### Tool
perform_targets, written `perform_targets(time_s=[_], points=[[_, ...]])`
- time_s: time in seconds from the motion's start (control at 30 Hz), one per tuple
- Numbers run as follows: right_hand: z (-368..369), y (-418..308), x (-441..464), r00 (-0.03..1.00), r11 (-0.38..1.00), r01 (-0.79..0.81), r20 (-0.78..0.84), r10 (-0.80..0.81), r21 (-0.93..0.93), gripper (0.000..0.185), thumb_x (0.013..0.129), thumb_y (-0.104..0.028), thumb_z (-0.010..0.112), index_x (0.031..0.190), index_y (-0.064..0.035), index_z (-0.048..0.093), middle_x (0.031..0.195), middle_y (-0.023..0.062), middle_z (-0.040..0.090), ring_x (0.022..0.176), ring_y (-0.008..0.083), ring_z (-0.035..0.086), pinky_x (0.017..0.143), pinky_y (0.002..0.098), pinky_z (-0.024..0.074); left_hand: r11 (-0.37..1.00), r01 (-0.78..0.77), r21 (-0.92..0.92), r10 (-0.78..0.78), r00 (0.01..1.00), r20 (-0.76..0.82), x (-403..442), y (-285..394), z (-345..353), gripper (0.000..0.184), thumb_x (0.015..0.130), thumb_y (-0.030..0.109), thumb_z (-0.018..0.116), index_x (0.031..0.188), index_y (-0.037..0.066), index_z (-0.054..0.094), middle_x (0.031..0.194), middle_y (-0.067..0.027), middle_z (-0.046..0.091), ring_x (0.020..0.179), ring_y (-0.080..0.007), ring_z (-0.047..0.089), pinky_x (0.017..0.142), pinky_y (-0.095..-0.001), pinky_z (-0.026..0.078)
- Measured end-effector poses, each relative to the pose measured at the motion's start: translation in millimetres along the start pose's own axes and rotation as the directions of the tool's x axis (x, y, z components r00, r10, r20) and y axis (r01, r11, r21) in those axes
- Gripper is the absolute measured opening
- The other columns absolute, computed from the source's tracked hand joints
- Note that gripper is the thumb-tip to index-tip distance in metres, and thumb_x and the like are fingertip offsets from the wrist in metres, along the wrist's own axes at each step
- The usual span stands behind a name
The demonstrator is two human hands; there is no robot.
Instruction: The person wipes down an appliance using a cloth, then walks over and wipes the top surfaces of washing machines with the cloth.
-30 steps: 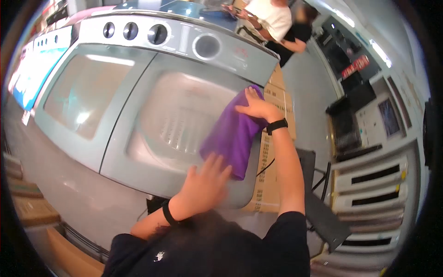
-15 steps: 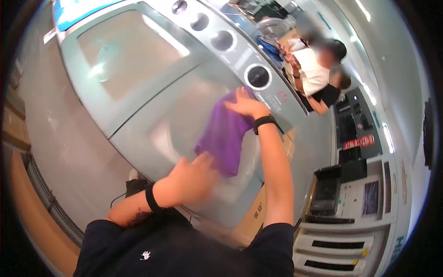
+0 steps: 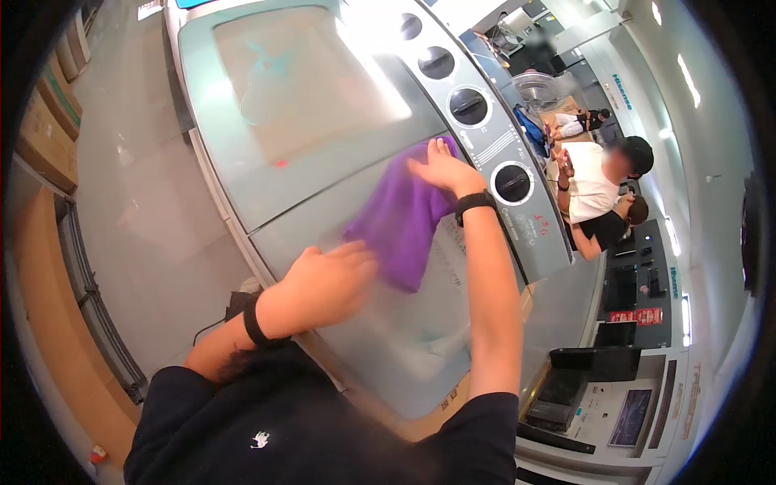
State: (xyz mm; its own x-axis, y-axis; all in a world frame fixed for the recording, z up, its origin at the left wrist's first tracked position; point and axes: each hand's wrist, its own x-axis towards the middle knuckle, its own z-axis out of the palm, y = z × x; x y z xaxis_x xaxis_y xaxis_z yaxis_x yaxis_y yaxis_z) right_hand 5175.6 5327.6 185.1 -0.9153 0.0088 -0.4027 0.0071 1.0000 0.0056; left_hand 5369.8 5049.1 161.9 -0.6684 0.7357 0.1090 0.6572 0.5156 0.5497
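Observation:
A purple cloth [image 3: 402, 230] lies across the grey lid [image 3: 339, 202] of a twin-tub washing machine, along the seam between its two lids. My right hand [image 3: 449, 174], with a black watch on the wrist, grips the cloth's upper end beside the control panel, fingertips at its far edge. Lower down, my left hand [image 3: 327, 279] is at the cloth's near left corner, its fingers stretched out and slightly blurred. Whether those fingertips touch the cloth I cannot tell. A black band circles my left wrist.
The control panel [image 3: 469, 105] carries several dark knobs, one knob [image 3: 512, 183] close to my right wrist. Beyond it, a person in a white top [image 3: 588, 182] and others are nearby. Cardboard boxes [image 3: 48, 133] stand at the left; appliances [image 3: 602, 408] line the right.
The view has shifted, so the machine sits further right and lower. My right hand and the cloth now lie over the seam between the lids. My left hand stays near the cloth's lower corner.

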Motion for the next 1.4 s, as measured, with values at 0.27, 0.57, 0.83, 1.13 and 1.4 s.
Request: perform_targets(time_s=[0.27, 0.57, 0.83, 1.13, 1.4], points=[[26, -73, -58, 0.942, 0.948, 0.170, -0.237, -0.237, -0.270, 0.076, 0.092, -0.057, 0.052, 0.124, 0.0108, 0.061, 0.126, 0.0297, 0.061, 0.115, 0.0401, 0.062, 0.096, 0.0520, 0.0505, 0.972, 0.069, -0.226, -0.148, 0.924, -0.353, -48, -33, -6, 0.024, 0.088, 0.012, 0.064, 0.112, 0.009, 0.068, 0.102, -0.0055, 0.074, 0.096, -0.0237, 0.070, 0.083, -0.0410, 0.048], [82, -174, -153, 0.970, 0.900, 0.058, -0.189, -0.154, -0.432, 0.058, 0.103, -0.050, 0.043, 0.119, -0.0034, 0.073, 0.133, 0.0214, 0.064, 0.118, 0.0381, 0.061, 0.086, 0.0470, 0.0531, 0.945, 0.325, 0.040, -0.264, 0.829, -0.492, -87, -58, -38, 0.021, 0.085, 0.010, 0.066, 0.106, 0.009, 0.071, 0.097, -0.0096, 0.073, 0.097, -0.0266, 0.069, 0.095, -0.0492, 0.044], [53, -99, -135, 0.976, 0.985, 0.029, -0.208, -0.064, -0.167, 0.054, 0.102, -0.052, 0.046, 0.090, -0.0093, 0.078, 0.092, 0.0143, 0.075, 0.080, 0.0319, 0.072, 0.070, 0.0441, 0.0553, 0.987, 0.082, 0.136, -0.031, 0.940, -0.339, -64, -12, -8, 0.046, 0.084, 0.016, 0.068, 0.128, 0.009, 0.062, 0.130, -0.0187, 0.061, 0.127, -0.0374, 0.055, 0.104, -0.0559, 0.041], [127, -28, -278, 0.917, 0.905, -0.395, -0.129, 0.377, -0.162, 0.060, 0.103, -0.049, 0.044, 0.084, -0.0026, 0.077, 0.083, 0.0166, 0.074, 0.079, 0.0338, 0.071, 0.065, 0.0505, 0.0515, 0.923, -0.266, 0.277, 0.270, 0.963, 0.023, -6, 13, 16, 0.065, 0.080, 0.025, 0.069, 0.140, 0.007, 0.053, 0.147, -0.0278, 0.044, 0.141, -0.0542, 0.034, 0.107, -0.0618, 0.037], [188, -151, -325, 0.657, 0.659, -0.746, -0.272, 0.703, -0.096, 0.065, 0.096, -0.047, 0.055, 0.121, 0.0128, 0.065, 0.116, 0.0359, 0.066, 0.101, 0.0405, 0.070, 0.078, 0.0411, 0.0585, 0.897, -0.402, 0.186, 0.387, 0.915, 0.113, 5, 14, 21, 0.061, 0.073, 0.018, 0.073, 0.131, 0.008, 0.057, 0.145, -0.0234, 0.047, 0.141, -0.0521, 0.035, 0.107, -0.0623, 0.037]])
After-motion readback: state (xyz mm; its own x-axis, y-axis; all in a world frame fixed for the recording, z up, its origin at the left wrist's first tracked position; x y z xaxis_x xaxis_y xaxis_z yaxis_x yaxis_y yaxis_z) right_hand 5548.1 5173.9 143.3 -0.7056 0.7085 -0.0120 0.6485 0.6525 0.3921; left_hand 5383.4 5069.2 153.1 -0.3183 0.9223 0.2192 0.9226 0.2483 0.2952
